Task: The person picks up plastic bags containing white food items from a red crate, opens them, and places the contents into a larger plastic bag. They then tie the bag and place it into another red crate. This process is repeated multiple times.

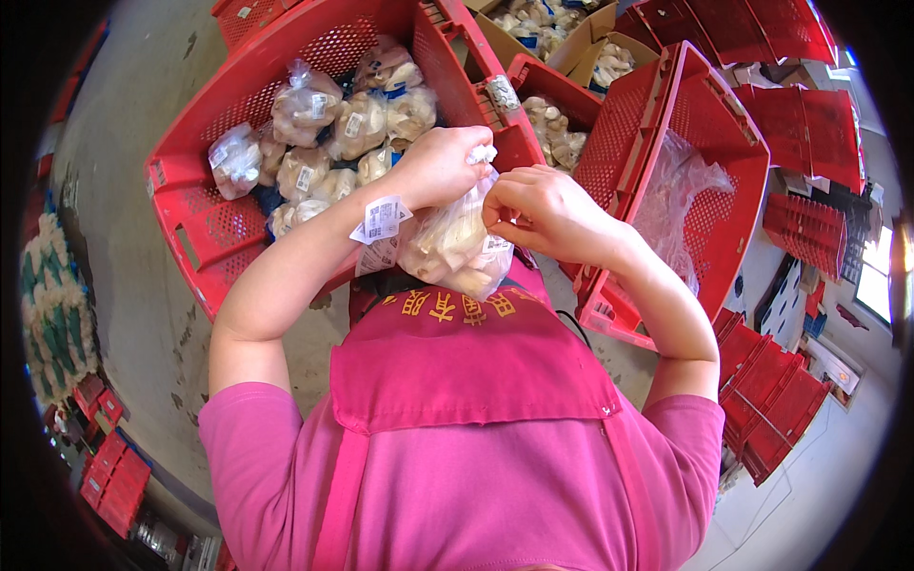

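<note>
My left hand grips the gathered neck of a clear plastic bag and holds it up in front of my apron. Pale, chunky produce, perhaps mushrooms, fills the bag. Against the bag's right side are the curled fingers of my right hand, beside a white printed label; whether they pinch anything is hidden. A printed sticker clings to my left wrist, and a strip of labels shows below it. Beyond my left arm, similar labelled bags lie piled in a large red perforated plastic crate.
A second red crate, tilted to my right, holds crumpled clear plastic. Behind, unbagged pale produce lies in another crate, near cardboard boxes of bags. Red crates are stacked at far right. Concrete floor shows at left.
</note>
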`<state>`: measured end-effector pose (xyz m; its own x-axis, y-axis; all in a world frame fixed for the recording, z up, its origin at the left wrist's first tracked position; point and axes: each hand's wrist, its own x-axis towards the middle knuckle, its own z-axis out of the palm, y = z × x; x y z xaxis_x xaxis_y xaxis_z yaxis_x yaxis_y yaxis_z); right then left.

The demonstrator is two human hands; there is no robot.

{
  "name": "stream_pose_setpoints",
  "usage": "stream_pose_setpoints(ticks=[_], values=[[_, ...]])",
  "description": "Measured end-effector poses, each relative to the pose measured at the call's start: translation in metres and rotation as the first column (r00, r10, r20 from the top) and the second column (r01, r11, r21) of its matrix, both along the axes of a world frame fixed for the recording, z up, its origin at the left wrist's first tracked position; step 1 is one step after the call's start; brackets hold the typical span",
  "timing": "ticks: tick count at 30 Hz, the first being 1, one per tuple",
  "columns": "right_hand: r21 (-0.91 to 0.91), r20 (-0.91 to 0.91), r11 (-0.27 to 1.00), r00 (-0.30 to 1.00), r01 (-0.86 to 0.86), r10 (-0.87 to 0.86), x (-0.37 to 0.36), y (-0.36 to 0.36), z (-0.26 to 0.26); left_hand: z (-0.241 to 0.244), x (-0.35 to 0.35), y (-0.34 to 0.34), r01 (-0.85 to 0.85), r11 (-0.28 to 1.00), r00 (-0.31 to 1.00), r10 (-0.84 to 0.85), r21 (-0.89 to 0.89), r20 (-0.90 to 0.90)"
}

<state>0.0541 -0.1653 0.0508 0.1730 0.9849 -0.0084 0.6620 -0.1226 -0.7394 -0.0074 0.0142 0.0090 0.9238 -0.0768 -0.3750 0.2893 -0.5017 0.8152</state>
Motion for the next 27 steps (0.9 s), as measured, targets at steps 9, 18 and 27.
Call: stream_pose_setpoints(ticks=[9, 18, 27], values=[[-0.168, -0.141, 0.978, 0.979, 0.125, -0.149, -0.009, -0.001, 0.005, -0.005, 0.000, -0.001, -0.004, 1.000, 1.000, 0.004, 0.015, 0.019], [-0.140, -0.148, 0.976, 0.971, 0.169, -0.190, -0.011, -0.002, 0.003, -0.007, 0.000, 0.001, -0.002, 1.000, 0.999, 0.002, -0.003, 0.039], [-0.125, -0.193, 0.983, 0.969, 0.133, -0.155, -0.006, -0.001, 0.002, -0.006, 0.001, 0.000, -0.002, 1.000, 1.000, 0.002, 0.000, 0.025]])
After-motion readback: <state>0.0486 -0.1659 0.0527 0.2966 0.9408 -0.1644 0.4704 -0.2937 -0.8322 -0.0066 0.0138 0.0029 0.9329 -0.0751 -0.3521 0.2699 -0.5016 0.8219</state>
